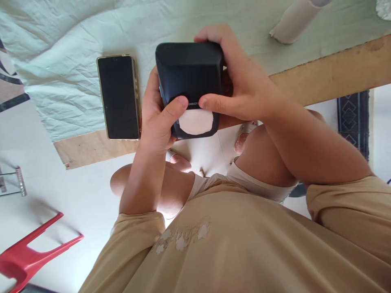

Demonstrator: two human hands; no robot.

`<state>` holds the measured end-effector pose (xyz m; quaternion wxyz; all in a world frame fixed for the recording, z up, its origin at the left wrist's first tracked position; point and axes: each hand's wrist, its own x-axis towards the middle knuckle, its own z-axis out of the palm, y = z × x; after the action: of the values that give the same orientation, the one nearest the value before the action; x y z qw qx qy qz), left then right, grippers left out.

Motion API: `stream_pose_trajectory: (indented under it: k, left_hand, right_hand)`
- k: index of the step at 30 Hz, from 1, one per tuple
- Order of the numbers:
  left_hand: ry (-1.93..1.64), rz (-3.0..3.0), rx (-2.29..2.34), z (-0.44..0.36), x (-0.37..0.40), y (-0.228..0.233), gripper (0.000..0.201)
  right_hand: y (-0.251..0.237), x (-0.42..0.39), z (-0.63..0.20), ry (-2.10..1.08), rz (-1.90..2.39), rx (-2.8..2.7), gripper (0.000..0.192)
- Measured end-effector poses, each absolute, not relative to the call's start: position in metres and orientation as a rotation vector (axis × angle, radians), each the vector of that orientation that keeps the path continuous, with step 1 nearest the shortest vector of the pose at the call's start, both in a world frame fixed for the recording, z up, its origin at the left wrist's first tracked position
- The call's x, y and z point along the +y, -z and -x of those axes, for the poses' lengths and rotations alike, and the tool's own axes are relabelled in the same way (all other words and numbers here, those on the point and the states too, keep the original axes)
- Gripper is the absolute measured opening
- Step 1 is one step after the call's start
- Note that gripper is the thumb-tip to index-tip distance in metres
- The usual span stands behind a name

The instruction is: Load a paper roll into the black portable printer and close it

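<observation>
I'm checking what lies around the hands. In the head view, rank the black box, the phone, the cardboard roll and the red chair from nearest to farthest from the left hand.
1. black box: gripped by the left hand.
2. phone: just outside that hand, on the cloth.
3. cardboard roll: top of the view, beyond the right hand.
4. red chair: bottom corner, on the floor.

The black box is a matte, rounded-cornered device held up above the near edge of the bench, tilted with its broad dark face toward the camera. Small pale lettering runs along its lower edge, just above a white round-edged label on its underside.
</observation>
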<state>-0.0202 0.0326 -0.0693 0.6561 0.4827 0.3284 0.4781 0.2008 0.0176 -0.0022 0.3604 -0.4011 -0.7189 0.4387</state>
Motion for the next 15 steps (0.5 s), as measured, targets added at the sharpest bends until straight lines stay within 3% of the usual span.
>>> stream_pose_trajectory:
  k: [2,5,7,9,15]
  left_hand:
    - [-1.101,-1.086,0.689,0.019,0.028,0.062,0.074]
    - [-1.066,-1.121,0.600,0.017,0.017,0.039,0.087]
    - [-1.050,-1.096,0.707,0.015,0.010,0.021,0.061]
    - [-1.051,-1.071,0.710,0.013,0.005,0.008,0.050]
    - [-1.049,-1.260,0.757,0.013,0.004,0.000,0.040]
  right_hand:
    - [0.002,0.016,-0.200,-1.144,1.048,-1.846,0.111]
    - [-0.001,0.015,-0.201,-1.108,1.074,-1.856,0.104]
    - [-0.002,0.016,-0.201,-1.052,1.066,-1.886,0.099]
    - [-0.002,0.017,-0.202,-1.003,1.035,-1.919,0.098]
    - [0.002,0.018,-0.207,-1.036,1.019,-1.965,0.097]
